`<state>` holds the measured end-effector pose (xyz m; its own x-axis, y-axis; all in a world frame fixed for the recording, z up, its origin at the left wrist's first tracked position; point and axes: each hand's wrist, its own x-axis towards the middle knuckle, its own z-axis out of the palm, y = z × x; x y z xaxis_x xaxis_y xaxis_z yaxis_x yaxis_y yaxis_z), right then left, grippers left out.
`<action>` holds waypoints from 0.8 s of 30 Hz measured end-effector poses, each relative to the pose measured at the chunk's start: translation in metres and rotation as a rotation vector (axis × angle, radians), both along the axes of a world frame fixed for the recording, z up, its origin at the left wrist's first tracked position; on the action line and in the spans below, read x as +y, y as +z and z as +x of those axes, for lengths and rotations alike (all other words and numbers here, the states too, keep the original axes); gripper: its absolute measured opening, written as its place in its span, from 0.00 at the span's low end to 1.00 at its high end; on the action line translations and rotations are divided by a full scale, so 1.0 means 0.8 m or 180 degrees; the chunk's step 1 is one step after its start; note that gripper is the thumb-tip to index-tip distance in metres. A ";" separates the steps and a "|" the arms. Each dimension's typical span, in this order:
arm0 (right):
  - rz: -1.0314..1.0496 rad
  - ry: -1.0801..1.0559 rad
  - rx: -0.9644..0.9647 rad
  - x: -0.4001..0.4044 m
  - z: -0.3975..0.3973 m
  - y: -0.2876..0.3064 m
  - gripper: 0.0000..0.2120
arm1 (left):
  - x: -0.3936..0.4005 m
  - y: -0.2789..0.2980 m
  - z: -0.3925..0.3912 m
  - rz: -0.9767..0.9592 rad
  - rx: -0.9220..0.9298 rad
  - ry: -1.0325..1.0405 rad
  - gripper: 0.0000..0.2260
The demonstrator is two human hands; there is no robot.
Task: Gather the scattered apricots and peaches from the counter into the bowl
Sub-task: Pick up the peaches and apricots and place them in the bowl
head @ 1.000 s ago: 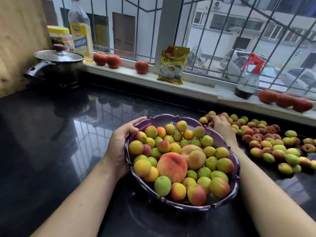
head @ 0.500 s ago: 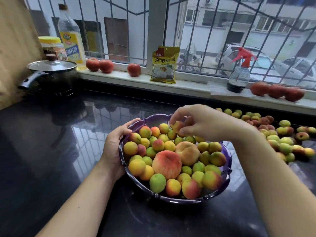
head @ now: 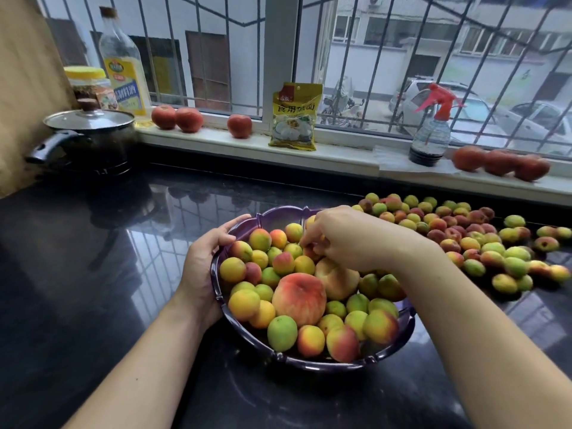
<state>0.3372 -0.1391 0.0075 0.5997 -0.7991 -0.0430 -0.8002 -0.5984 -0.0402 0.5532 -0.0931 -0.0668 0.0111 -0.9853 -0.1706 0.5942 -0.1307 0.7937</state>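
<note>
A purple scalloped bowl [head: 312,363] sits on the black counter, heaped with small apricots [head: 281,332] and two large peaches [head: 298,298]. My left hand [head: 205,261] grips the bowl's left rim. My right hand [head: 346,239] hovers low over the back of the pile, fingertips curled down among the fruit and touching an apricot [head: 309,252]; whether the fingers still hold it is hidden. Several scattered apricots [head: 464,239] lie on the counter to the right of the bowl.
A black lidded pot [head: 89,140] stands at the back left. On the white windowsill [head: 349,159] are red peaches [head: 178,117], an oil bottle [head: 123,66], a jar, a yellow packet [head: 294,116] and a spray bottle [head: 433,131].
My right hand came from the scattered pile with an apricot, carried it over the bowl, then dropped lower onto the heaped fruit. My left hand has kept its grip on the rim.
</note>
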 end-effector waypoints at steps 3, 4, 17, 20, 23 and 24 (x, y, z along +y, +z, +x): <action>0.0074 -0.0248 -0.0451 -0.001 -0.014 0.013 0.21 | 0.000 0.000 0.001 0.0014 -0.0019 -0.0010 0.23; 0.0042 -0.0387 -0.0826 -0.003 -0.025 0.022 0.21 | -0.001 -0.001 0.001 0.0014 -0.0009 -0.0015 0.23; -0.0949 -0.3132 -0.1340 -0.080 -0.160 -0.067 0.15 | -0.005 -0.004 -0.001 -0.0001 0.0060 -0.0022 0.21; -0.0936 -0.3134 -0.0841 -0.076 -0.146 -0.090 0.16 | -0.003 -0.003 0.000 -0.0010 0.0065 -0.0034 0.22; -0.1088 -0.3048 -0.0658 -0.077 -0.144 -0.097 0.14 | -0.003 -0.002 0.000 -0.0013 0.0053 -0.0039 0.21; -0.1124 -0.3028 -0.0670 -0.076 -0.143 -0.096 0.12 | -0.002 -0.002 0.000 -0.0015 0.0034 -0.0041 0.21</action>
